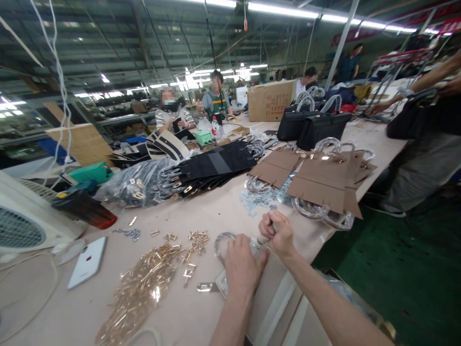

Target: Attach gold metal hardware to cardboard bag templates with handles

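My left hand (242,269) lies palm down on a pale bag panel (270,307) at the table's near edge, pressing on a plastic-wrapped handle (221,240) that curves out past its fingers. A small metal plate (206,287) pokes out to its left. My right hand (277,233) is closed in a fist round a slim tool (262,240) whose tip points down at the spot by my left hand's fingers. A heap of gold metal fittings (144,283) lies just left of my hands.
A white phone (87,262) and a fan (25,221) are at the left. Black bag parts (212,168), brown panels with wrapped handles (320,185) and black handbags (317,127) lie further up the table. Seated people work at the far end; another person (428,134) stands at the right edge.
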`<state>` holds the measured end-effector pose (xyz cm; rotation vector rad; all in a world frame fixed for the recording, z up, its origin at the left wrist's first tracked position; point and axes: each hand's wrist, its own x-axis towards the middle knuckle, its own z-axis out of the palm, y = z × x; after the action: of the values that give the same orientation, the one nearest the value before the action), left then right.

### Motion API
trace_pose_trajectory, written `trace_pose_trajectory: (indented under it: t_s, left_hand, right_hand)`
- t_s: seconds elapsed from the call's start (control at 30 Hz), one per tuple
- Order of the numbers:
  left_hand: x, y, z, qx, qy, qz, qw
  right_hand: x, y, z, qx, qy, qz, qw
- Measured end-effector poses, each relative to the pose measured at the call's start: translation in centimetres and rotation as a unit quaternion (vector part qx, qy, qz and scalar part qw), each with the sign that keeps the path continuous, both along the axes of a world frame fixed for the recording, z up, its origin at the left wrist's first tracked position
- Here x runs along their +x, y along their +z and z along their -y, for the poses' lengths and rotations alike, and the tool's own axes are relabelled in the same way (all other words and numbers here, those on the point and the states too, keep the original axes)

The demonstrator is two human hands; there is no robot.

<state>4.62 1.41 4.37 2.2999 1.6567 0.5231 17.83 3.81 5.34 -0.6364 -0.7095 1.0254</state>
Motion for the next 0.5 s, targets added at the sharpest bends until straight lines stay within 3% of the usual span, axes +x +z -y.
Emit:
trace_pose_trajectory:
  t_s: [0.17, 0.5]
  left_hand:
    - [0.1, -0.1, 0.0, -0.006, 0.004, -0.001, 1.000]
    - [-0.1, -0.1, -0.1, 0.005, -0.018, -0.011, 1.000]
  right_hand:
    - [0.4, 0.7, 0.0, 0.011, 0.030, 0.004, 0.999]
    - [-1.0, -0.8, 0.3, -0.010, 0.067, 0.085, 0.994]
